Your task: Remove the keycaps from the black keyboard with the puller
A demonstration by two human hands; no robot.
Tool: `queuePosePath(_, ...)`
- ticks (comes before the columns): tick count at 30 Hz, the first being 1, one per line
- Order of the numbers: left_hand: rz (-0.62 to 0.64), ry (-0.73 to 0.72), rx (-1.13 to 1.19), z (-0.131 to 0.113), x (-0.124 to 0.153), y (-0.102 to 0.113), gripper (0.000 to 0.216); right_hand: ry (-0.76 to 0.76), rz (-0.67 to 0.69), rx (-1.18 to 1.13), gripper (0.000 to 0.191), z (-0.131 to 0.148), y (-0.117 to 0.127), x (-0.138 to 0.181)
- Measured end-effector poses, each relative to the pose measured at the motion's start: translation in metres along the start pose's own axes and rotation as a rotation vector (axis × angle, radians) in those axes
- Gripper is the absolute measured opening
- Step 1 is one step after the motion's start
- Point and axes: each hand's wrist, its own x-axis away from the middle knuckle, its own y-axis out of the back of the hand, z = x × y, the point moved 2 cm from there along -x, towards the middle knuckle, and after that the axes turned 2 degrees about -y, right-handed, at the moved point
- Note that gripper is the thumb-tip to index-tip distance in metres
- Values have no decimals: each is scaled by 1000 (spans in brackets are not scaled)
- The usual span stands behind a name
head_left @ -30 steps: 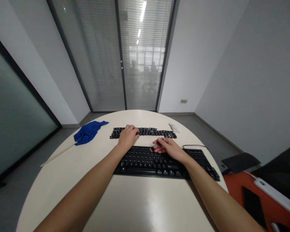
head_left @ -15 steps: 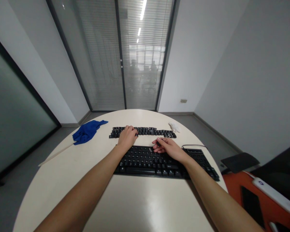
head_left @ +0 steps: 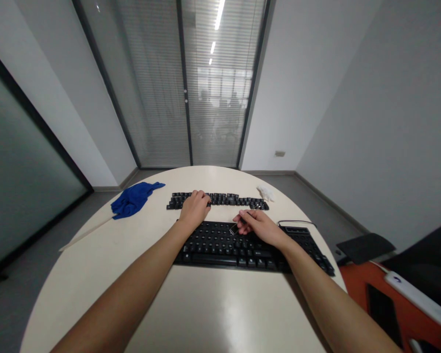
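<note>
The right hand (head_left: 253,223) pinches a small wire tool (head_left: 234,229) over the keyboard (head_left: 213,243); the left hand (head_left: 195,207) curls at loose keycaps (head_left: 224,199) (its grip hidden).

The left forearm (head_left: 139,274) is bare down to the lower edge of the view, long and smooth, tapering into a narrow wrist (head_left: 183,226) and a bare left hand (head_left: 195,210). The right forearm (head_left: 319,284) matches it, bare and broadening away from the wrist, and the right hand (head_left: 257,225) is bare too, with slender fingers (head_left: 244,214)

Hands (head_left: 195,210) at keyboard (head_left: 211,240) and loose keycaps (head_left: 230,199)
</note>
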Motion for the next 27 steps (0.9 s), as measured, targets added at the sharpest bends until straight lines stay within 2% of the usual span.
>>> queuePosePath(5,-20,-70,77,-20,8,10,18,85,44,214,50,12,-1,11)
queuePosePath(12,88,-280,372,-48,36,11,27,134,135,354,47,20,-3,20)
queuePosePath(16,128,-312,507,-45,48,7,22,211,189,419,43,28,-10,23)
queuePosePath(22,115,-274,530,-32,54,6,33,347,291,481,39,39,-28,28)
queuePosePath(24,130,-270,547,-29,55,7,35,382,292,495,38,39,-30,28)
queuePosePath(27,146,-285,601,-27,56,10,37,401,221,544,39,36,-30,26)
